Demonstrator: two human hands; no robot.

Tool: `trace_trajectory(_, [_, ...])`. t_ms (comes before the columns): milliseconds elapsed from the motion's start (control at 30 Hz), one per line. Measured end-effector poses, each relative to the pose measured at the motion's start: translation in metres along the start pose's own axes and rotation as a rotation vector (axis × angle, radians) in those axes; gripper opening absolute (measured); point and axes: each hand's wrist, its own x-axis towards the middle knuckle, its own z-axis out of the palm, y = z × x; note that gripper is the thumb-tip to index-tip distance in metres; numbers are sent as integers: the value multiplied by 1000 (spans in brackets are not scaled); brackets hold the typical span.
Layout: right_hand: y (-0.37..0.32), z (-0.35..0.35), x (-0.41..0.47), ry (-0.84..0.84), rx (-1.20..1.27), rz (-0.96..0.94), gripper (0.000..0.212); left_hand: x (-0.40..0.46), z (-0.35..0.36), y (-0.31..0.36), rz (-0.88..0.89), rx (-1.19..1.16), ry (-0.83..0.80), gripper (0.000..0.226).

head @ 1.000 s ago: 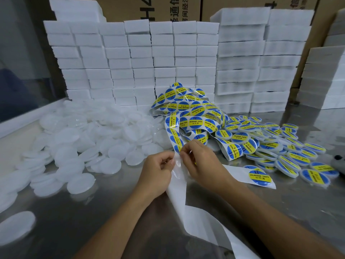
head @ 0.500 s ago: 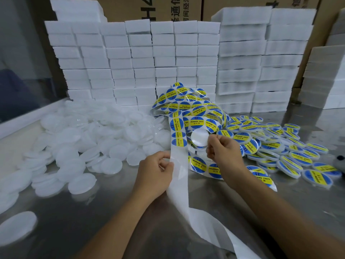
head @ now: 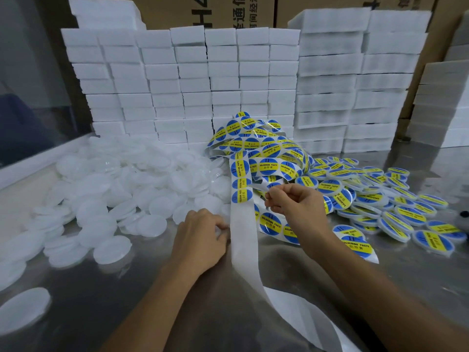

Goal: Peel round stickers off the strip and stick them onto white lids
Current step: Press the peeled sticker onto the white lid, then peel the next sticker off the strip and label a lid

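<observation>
Two hands [head: 253,219], one sticker strip [head: 243,224], uncounted white lids [head: 121,189]

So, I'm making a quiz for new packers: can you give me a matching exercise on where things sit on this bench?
Things:
1. plain white lids
2. labelled lids
3. foam blocks
4. bare backing strip

Places:
A. stacked along the back
B. between the two hands
C. heaped on the left
D. piled on the right

Pairs: 1-C, 2-D, 3-A, 4-B
</observation>
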Motion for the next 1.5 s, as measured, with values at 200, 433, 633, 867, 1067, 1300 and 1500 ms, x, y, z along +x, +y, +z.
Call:
trace_trajectory(200, [0,0,-2,48,-62,-37,13,2,0,-7,-112,95,68,25])
trace_trajectory(433, [-3,3,-3,17,-13,-47,26,2,-3,-5,-226,73,93,10])
trace_trajectory(633, [-2,2,-3,36,36,-43,18,2,-3,-3,-188,-12,121,24])
trace_trajectory(867, [0,3,-4,-3,-23,-17,9,2,-5,15,110,-215,430,34])
trace_trajectory(1067, [-6,8,-10,-131,127,48,31,-5,-5,28,375,-181,516,38])
trace_trajectory(1300, [-4,14,-15,-223,215,92,42,-6,-3,30,450,-210,506,38])
trace_trajectory(1500, [-3,8,-8,-178,274,80,41,0,-10,37,-205,-1122,269,40])
